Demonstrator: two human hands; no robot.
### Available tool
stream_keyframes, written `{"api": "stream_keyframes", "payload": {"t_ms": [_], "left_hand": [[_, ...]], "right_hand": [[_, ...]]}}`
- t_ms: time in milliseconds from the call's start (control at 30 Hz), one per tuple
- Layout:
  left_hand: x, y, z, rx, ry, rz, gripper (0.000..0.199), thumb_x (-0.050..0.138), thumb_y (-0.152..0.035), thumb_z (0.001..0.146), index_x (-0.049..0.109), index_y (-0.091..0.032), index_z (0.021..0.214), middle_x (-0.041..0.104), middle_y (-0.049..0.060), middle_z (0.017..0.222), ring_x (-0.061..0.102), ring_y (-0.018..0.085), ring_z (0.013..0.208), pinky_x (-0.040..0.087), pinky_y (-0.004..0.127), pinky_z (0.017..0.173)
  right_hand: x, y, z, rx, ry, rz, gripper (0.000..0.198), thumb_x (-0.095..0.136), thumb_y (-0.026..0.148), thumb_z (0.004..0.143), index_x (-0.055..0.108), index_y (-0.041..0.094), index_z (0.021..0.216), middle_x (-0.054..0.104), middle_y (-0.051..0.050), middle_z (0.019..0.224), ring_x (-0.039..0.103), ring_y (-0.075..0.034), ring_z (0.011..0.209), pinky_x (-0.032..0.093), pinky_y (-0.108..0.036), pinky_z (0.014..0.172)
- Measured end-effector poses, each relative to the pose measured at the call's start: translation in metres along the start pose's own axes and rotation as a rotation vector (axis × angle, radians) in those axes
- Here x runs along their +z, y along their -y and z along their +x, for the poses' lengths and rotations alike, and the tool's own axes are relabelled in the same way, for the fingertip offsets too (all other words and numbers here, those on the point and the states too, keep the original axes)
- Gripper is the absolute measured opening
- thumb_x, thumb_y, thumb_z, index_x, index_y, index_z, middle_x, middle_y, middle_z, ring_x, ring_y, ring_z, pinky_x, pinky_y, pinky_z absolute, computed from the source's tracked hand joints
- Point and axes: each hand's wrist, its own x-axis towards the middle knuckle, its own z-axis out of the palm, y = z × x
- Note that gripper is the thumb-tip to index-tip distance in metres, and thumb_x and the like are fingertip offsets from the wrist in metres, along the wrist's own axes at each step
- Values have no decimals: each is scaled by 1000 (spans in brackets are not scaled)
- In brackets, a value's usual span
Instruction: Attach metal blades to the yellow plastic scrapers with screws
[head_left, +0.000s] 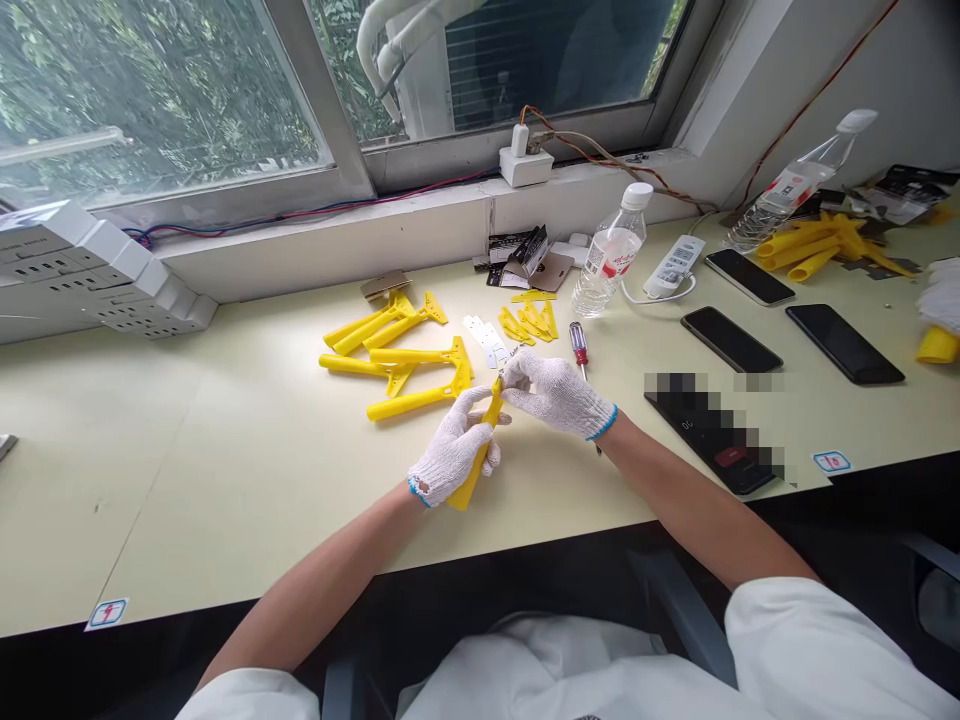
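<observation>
Both hands wear white knit gloves with blue cuffs. My left hand [450, 452] is wrapped round a yellow plastic scraper [471, 482], its handle slanting down toward the table's front edge. At the scraper's upper end, my right hand [559, 394] has its fingers pinched together; whatever is between them is too small to name. Just behind the hands lie flat white blade-like plates [487, 341] and small yellow plastic pieces [531, 318]. Several more yellow scrapers [409, 403] lie to the left. A screwdriver [578, 343] with a red and clear handle rests behind my right hand, partly hidden.
A water bottle [611, 250] stands at the back, near a white power strip [675, 266]. Phones [731, 338] lie on the right, with another bottle [799, 185] and more yellow handles [810, 245] beyond. White boxes [97, 265] are stacked at the left, below the window.
</observation>
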Motion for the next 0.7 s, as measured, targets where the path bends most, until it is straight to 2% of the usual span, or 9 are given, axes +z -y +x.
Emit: {"api": "stream_keyframes", "payload": {"t_ms": [133,233,333,500,700], "left_hand": [[-1,0,1,-24,19,-63,60,73,-29,93,51,-26,148,74,10,124,66,10,53,51,27,51],[-2,0,2,-20,19,-54,59,73,-29,93,51,-25,148,74,10,124,67,10,53,52,27,51],[-3,1,2,-12,11,-45,58,72,-27,94,51,-25,147,74,10,125,67,10,54,53,28,52],[-7,4,4,-15,48,-90,58,73,-27,93,52,-25,147,76,10,122,66,11,52,51,27,50],[-13,7,7,-32,96,-165,59,75,-26,93,52,-25,147,77,8,116,63,10,50,48,26,48]], "right_hand": [[3,-5,-1,-89,-7,-43,10,64,14,101,61,22,106,73,-1,91,71,-15,77,59,-27,74],[4,-6,-2,-81,-1,-45,5,62,18,103,61,23,105,74,-2,92,71,-16,78,59,-28,75],[4,-5,-1,31,42,-5,0,62,24,104,62,24,104,75,-3,92,72,-18,81,61,-32,78],[4,-4,3,233,49,88,15,72,35,99,63,23,98,74,-4,92,70,-21,82,60,-37,81],[6,-6,4,400,81,242,17,76,34,93,66,21,98,74,-4,94,69,-20,85,58,-35,81]]}}
